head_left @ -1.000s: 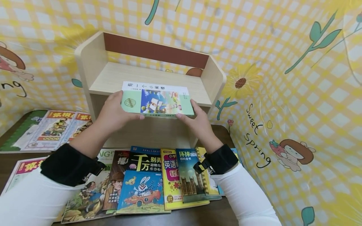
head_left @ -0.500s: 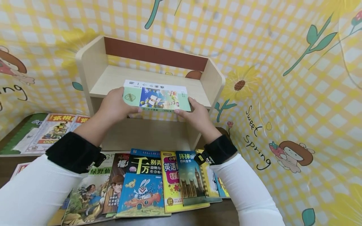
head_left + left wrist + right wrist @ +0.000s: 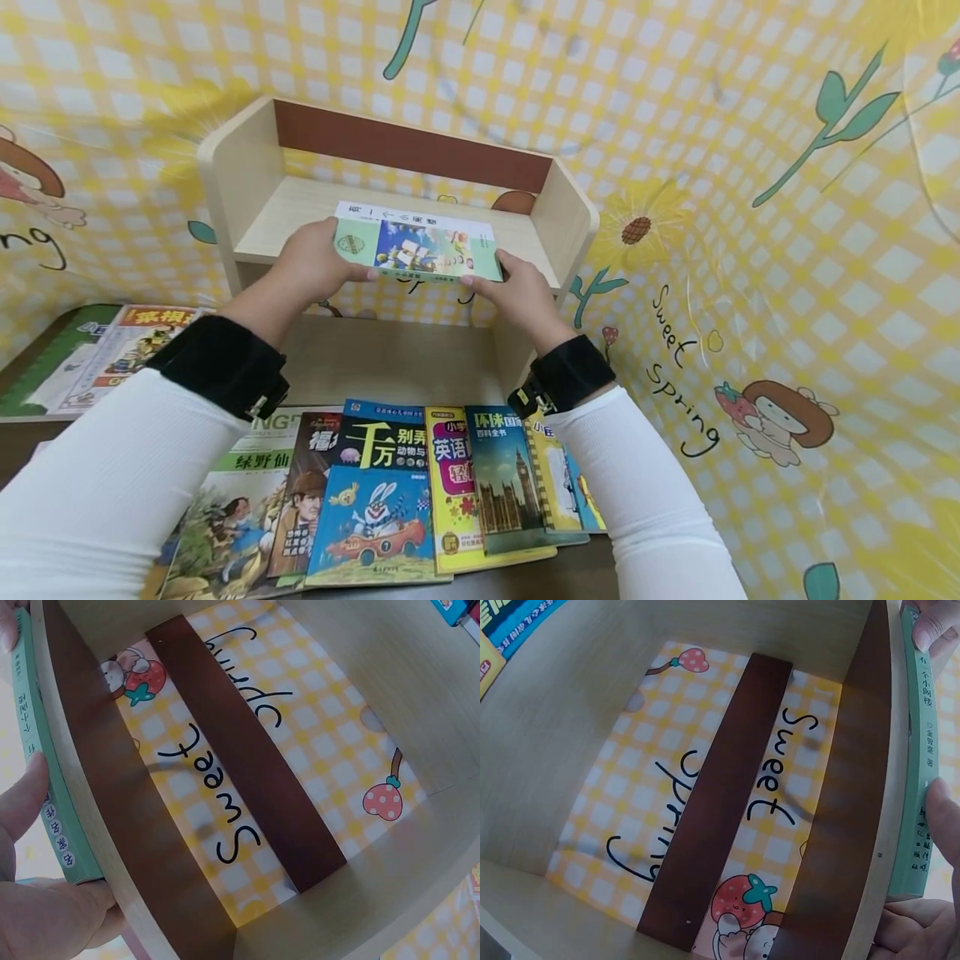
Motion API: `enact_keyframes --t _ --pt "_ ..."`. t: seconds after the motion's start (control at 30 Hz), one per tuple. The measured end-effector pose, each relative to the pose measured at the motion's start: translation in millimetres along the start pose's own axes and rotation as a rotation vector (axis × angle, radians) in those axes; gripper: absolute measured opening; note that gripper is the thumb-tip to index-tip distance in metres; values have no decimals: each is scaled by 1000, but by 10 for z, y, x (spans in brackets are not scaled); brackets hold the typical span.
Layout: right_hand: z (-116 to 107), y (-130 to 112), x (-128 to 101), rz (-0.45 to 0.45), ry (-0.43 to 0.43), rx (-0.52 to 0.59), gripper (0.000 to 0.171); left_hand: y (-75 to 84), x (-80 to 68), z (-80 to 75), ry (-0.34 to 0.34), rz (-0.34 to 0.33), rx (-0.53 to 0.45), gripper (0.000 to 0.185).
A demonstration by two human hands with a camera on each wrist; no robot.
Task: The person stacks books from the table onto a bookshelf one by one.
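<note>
A green-covered book (image 3: pixel 417 247) with a colourful picture lies flat at the front edge of the wooden shelf unit's upper board (image 3: pixel 517 229). My left hand (image 3: pixel 315 265) grips its left end and my right hand (image 3: pixel 510 292) grips its right end. In the left wrist view the book's green spine (image 3: pixel 46 780) runs along the board's edge beside my thumb (image 3: pixel 19 806). In the right wrist view the spine (image 3: pixel 919 761) lies against the board, with a fingertip (image 3: pixel 934 626) at its far end and my thumb (image 3: pixel 945 825) on it.
The shelf unit (image 3: pixel 225 183) has an open lower compartment (image 3: pixel 390 350) with a brown back slat (image 3: pixel 712 802). A row of several children's books (image 3: pixel 420 492) lies on the dark table in front. More books (image 3: pixel 112 350) lie at the left. Yellow checked cloth surrounds everything.
Both hands have moved the green book up and farther away, from in front of the shelf's edge onto the upper board.
</note>
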State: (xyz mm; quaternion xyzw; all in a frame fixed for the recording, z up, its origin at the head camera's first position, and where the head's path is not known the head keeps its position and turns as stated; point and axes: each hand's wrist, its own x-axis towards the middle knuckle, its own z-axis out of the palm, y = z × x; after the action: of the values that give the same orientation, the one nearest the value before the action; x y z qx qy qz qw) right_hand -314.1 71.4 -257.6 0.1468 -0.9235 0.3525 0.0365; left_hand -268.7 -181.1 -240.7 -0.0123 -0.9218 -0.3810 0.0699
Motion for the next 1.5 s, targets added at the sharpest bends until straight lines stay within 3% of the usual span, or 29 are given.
enact_keyframes --t 0.4,0.8,1.03,1.17,1.27,1.33,1.5 --pt "-7 -24 88 8 -2 -56 72 40 137 -15 -27 -67 -23 66" --pt "-28 -55 125 23 -10 -44 47 44 229 -51 -66 -64 -9 69" --pt "-74 -41 144 62 -8 -73 52 78 300 -6 -84 -49 14 69" --pt "-104 8 135 93 -4 -48 65 115 346 46 -88 -35 12 68" --pt "-92 66 108 98 19 -16 77 102 351 80 -54 -14 4 70" --pt "-76 100 61 92 59 18 81 58 321 96 -13 4 -9 82" --pt "-118 218 -214 2 218 74 79 -153 30 151 132 122 -5 103"
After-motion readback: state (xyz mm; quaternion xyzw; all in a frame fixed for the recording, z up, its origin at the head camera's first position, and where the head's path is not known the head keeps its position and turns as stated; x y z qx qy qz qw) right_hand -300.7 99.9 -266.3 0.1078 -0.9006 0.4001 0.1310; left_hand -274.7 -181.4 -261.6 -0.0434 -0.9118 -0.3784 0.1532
